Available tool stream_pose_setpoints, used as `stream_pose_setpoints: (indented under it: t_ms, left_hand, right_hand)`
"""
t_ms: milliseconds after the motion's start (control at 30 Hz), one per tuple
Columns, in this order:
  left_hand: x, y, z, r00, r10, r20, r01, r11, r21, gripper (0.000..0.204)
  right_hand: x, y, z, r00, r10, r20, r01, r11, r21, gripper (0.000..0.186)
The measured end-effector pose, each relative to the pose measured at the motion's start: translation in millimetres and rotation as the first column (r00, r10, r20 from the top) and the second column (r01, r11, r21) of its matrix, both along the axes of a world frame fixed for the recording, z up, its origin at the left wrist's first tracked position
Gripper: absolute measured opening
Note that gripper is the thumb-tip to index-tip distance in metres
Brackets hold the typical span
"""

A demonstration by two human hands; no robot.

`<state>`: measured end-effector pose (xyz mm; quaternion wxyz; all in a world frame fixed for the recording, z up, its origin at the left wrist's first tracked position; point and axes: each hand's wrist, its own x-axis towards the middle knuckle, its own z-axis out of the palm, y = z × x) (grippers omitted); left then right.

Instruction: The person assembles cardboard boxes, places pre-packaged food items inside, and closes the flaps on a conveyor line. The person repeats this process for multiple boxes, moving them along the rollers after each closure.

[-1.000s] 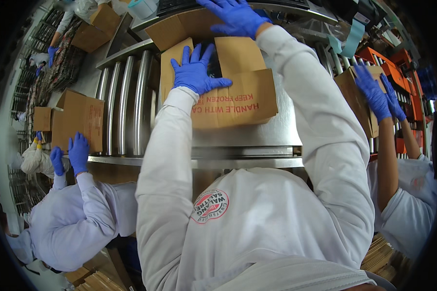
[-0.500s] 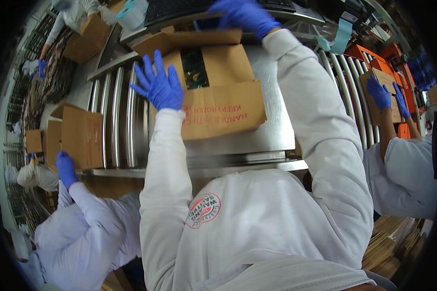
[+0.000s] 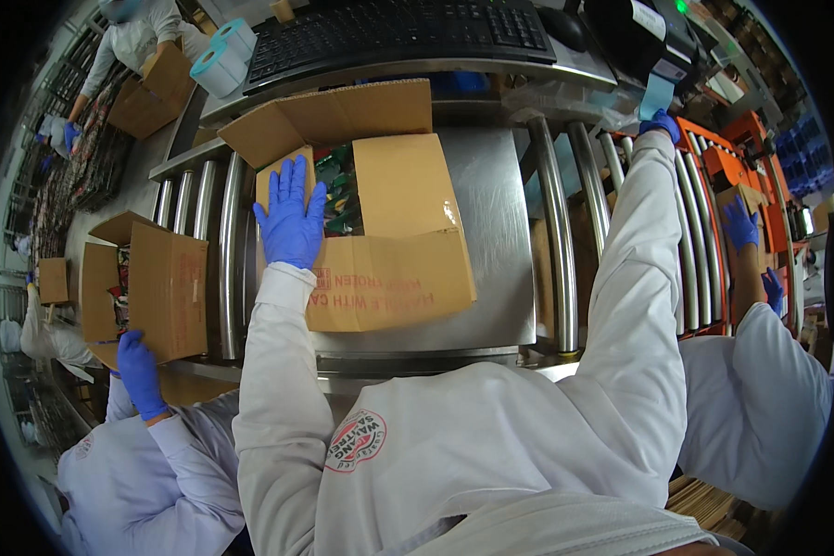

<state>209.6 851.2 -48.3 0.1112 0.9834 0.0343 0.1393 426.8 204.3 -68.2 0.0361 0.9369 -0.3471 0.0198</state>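
An open cardboard box [image 3: 398,278] stands before me on a steel plate [image 3: 500,222]. Green and dark packages [image 3: 343,190] show through the gap between its flaps. My left hand [image 3: 292,218] lies flat on the box's left flap, fingers stretched out. Far to the right, my right arm is extended to a black label printer [image 3: 644,42]. There my right hand [image 3: 660,125] is closed at the lower end of a pale blue label strip [image 3: 657,96]; its fingertips are small and partly hidden.
Steel rollers [image 3: 553,232] flank the plate. A keyboard [image 3: 398,42], mouse [image 3: 563,28] and pale blue label rolls [image 3: 221,65] occupy the shelf behind. At left, a co-worker's gloved hand [image 3: 139,371] touches another filled box [image 3: 162,287]. Another co-worker works by the orange frame at right.
My right hand has swept from above the keyboard to the printer's label strip. My left hand has settled flat on the flap. The box's far flap stands more upright.
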Motion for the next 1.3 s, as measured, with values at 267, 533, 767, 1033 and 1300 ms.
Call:
stream_pose_setpoints:
  t_ms: [267, 533, 767, 1033, 1300]
  left_hand:
    - [-12, 15, 16, 0.912, 0.370, 0.180, -0.295, 0.893, -0.339, 0.056]
    - [-17, 48, -26, 0.996, 0.037, -0.087, -0.025, 0.990, 0.141, 0.054]
    - [-82, -137, 4, 0.982, -0.178, -0.069, 0.145, 0.929, -0.342, 0.090]
    - [-112, -185, 22, 0.466, -0.881, 0.088, 0.201, 0.009, -0.980, 0.064]
    - [-154, -77, -29, 0.761, -0.643, -0.082, -0.034, 0.086, -0.996, 0.027]
  right_hand:
    - [-38, 23, 3, 0.511, -0.623, 0.592, 0.131, 0.738, 0.662, 0.052]
    - [-54, 27, 123, 0.172, -0.615, 0.770, -0.881, 0.253, 0.399, 0.042]
    - [-285, 233, 148, 0.229, 0.365, 0.902, -0.973, 0.118, 0.200, 0.037]
    - [-284, 162, 36, 0.720, 0.439, 0.538, -0.596, 0.788, 0.154, 0.032]
    - [-310, -61, -20, 0.495, 0.360, 0.791, -0.622, 0.783, 0.032, 0.036]
